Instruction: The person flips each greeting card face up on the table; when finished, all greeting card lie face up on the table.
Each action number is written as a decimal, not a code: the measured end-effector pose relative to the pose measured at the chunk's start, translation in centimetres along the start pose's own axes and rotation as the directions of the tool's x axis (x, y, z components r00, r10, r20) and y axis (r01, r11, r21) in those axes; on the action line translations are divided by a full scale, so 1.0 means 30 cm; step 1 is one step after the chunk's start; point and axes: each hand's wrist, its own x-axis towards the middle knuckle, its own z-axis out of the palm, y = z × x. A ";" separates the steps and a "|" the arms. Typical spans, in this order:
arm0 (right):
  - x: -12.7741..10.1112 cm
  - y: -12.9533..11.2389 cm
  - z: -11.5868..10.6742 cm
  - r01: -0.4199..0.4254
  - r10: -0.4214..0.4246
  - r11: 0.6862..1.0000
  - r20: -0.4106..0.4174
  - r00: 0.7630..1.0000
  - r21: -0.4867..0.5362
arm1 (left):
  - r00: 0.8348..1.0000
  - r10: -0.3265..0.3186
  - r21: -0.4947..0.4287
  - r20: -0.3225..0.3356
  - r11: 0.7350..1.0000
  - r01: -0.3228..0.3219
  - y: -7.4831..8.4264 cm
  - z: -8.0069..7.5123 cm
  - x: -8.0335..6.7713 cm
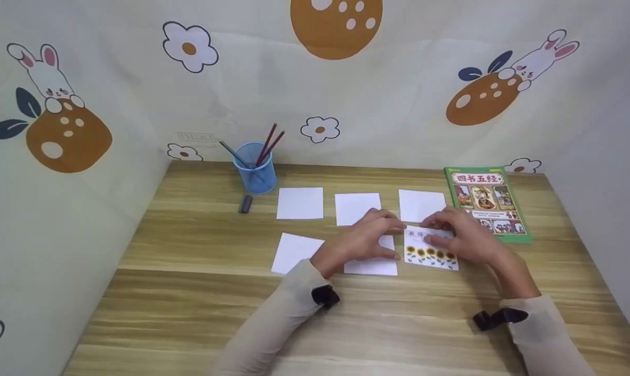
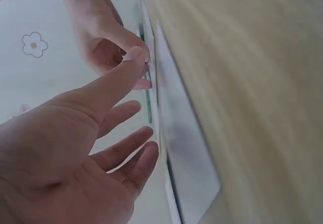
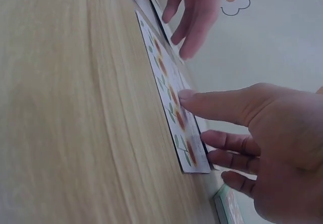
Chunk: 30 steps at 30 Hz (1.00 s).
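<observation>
A card printed with sunflowers (image 1: 431, 255) lies flat on the wooden table (image 1: 200, 292), at the right end of the near row of white cards. My right hand (image 1: 460, 235) rests on it, and in the right wrist view the thumb (image 3: 202, 102) presses the sunflower card (image 3: 169, 90) while the other fingers hang relaxed past its edge. My left hand (image 1: 370, 237) lies over the middle white card (image 1: 372, 266) of the near row. Its thumb (image 2: 128, 65) reaches to the sunflower card's upper left corner, close to the right hand's fingers (image 2: 108, 35). Neither hand grips anything.
Three white cards (image 1: 300, 203) (image 1: 357, 207) (image 1: 422, 204) form the far row, and one more (image 1: 294, 252) lies at the near left. A blue pen cup (image 1: 255, 168) and a small black object (image 1: 246, 203) stand at the back left. A green book (image 1: 486, 201) lies right. Fabric walls surround the table.
</observation>
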 end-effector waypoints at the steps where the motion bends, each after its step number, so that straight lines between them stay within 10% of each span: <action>1: 0.003 -0.010 0.005 0.015 -0.015 1.000 -0.015 1.000 0.006 | 1.000 0.001 -0.005 -0.005 1.000 -0.001 -0.006 -0.011 -0.012; 13: 0.058 -0.163 0.115 0.149 -0.149 0.983 0.009 0.989 -0.110 | 0.999 -0.042 0.008 -0.033 0.999 0.042 -0.123 -0.071 -0.183; 30: 0.107 -0.272 0.148 0.170 -0.169 0.985 0.041 0.985 -0.029 | 0.996 -0.065 -0.025 -0.054 0.998 0.063 -0.156 -0.066 -0.198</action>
